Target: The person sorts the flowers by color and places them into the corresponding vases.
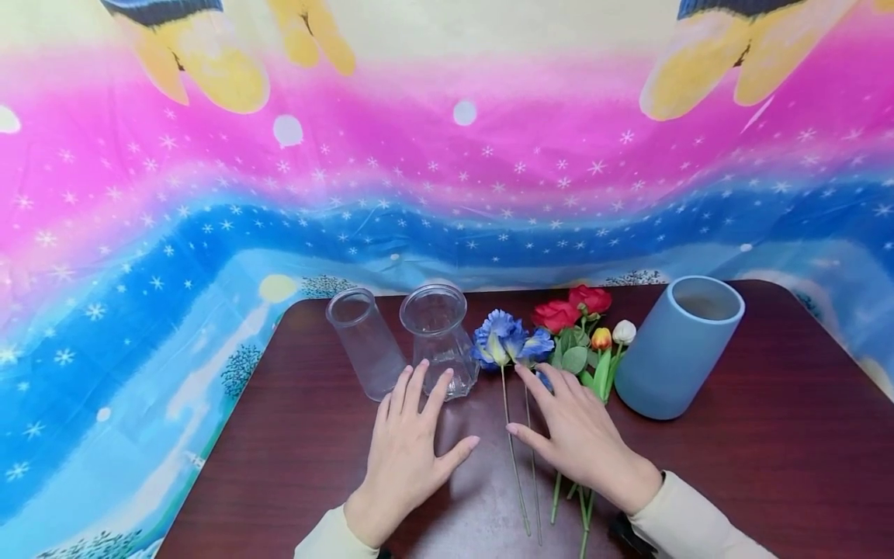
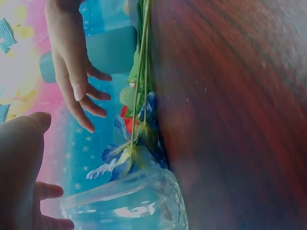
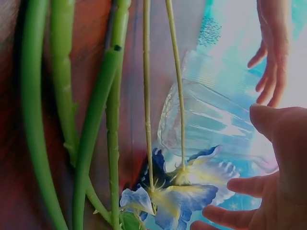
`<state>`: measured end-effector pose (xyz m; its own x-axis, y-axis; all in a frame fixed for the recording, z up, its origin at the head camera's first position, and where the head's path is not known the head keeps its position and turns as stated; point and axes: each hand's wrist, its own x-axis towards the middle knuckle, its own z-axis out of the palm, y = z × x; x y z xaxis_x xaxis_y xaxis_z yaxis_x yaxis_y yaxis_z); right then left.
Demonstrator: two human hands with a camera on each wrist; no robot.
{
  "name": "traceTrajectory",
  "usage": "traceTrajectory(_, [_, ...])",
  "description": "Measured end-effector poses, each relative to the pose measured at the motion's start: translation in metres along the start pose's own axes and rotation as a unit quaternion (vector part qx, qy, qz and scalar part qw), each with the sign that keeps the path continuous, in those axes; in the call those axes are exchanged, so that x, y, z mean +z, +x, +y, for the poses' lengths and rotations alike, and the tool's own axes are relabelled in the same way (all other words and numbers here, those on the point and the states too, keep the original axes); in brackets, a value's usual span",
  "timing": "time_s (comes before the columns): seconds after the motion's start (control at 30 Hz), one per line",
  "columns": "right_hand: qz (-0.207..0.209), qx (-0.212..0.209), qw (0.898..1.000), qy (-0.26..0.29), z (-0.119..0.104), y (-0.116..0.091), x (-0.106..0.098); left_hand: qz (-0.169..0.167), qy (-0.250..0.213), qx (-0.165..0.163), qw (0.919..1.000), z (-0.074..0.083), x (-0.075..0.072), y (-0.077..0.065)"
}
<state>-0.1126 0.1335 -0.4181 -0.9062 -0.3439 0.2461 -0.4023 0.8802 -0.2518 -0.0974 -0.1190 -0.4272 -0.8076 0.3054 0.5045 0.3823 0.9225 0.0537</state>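
Observation:
My left hand (image 1: pixel 407 454) is spread in front of a flared clear glass vase (image 1: pixel 436 330) and a tall clear cylinder vase (image 1: pixel 366 349), holding nothing. Fingers spread too, my right hand (image 1: pixel 580 431) hovers over the stems of the artificial flowers and grips none of them. Blue irises (image 1: pixel 501 341) on thin stems lie beside the flared vase. Red roses (image 1: pixel 556 316) lie farther back, with a yellow-orange tulip (image 1: pixel 601 338) and a white tulip (image 1: pixel 624 332) to their right. In the right wrist view, green stems (image 3: pixel 33 110) run under the right hand.
A frosted blue vase (image 1: pixel 673 349) stands upright at the right of the dark wooden table (image 1: pixel 279 473). Behind the table hangs a pink and blue printed cloth (image 1: pixel 419 171) with snowflakes. A black object (image 1: pixel 628 536) shows by the right sleeve.

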Motion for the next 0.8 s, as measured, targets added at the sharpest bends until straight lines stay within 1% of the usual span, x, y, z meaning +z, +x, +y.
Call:
traceTrajectory(0.2, [0.009, -0.002, 1.000, -0.003, -0.001, 0.003, 0.001, 0.023, -0.008, -0.010, 0.9997, -0.008, -0.006, 0.000])
traceTrajectory(0.43, [0.014, -0.003, 1.000, -0.012, 0.001, 0.006, 0.005, 0.048, -0.031, -0.021, 0.9981, -0.016, -0.013, -0.001])
traceTrajectory(0.63, [0.011, -0.009, 1.000, -0.013, 0.002, 0.007, 0.008, 0.072, -0.042, -0.038, 0.9958, -0.028, -0.021, 0.002])
traceTrajectory(0.8, [0.009, -0.016, 1.000, -0.009, 0.003, 0.010, 0.010, 0.083, -0.043, -0.053, 0.9942, -0.039, -0.027, 0.005])
